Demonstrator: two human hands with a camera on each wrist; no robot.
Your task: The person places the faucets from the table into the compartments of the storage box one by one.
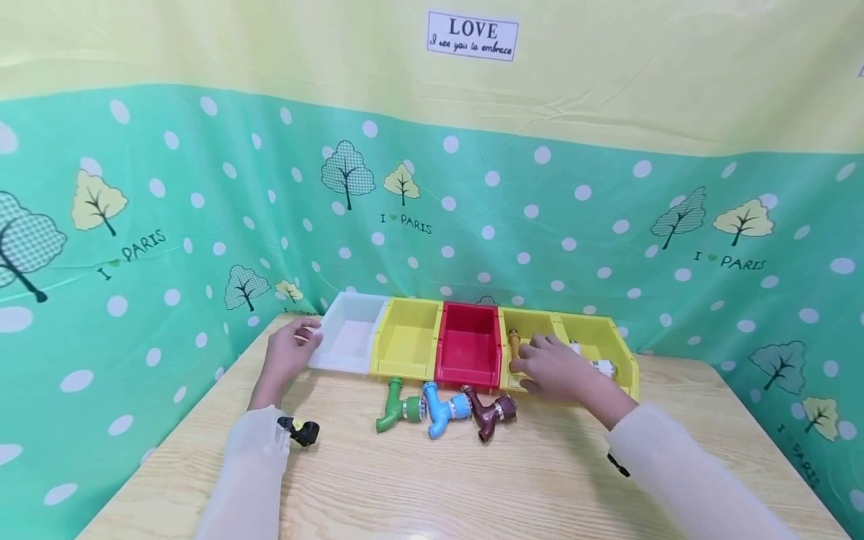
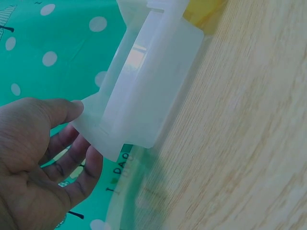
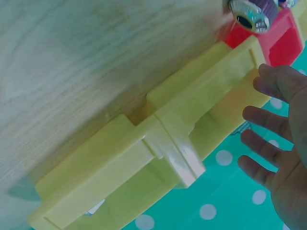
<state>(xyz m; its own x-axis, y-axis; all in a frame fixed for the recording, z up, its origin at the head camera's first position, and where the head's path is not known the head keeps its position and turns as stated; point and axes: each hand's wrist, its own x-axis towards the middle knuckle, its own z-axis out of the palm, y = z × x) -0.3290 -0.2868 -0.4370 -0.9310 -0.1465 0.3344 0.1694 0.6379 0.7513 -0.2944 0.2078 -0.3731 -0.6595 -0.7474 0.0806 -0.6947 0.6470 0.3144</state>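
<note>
My left hand is at the outer left edge of a white translucent bin. In the left wrist view its thumb and fingers pinch the bin's corner. My right hand hovers over the yellow bin right of the red one, next to an orange-brown faucet in it. The right wrist view shows its fingers spread loosely, with nothing held. A faucet with a white-and-silver knob lies in the far-right yellow bin, partly hidden by the hand.
Green, blue and maroon faucets lie in a row on the wooden table, before the bins. Between the white and right-hand bins stand a yellow bin and a red bin. A patterned curtain hangs behind.
</note>
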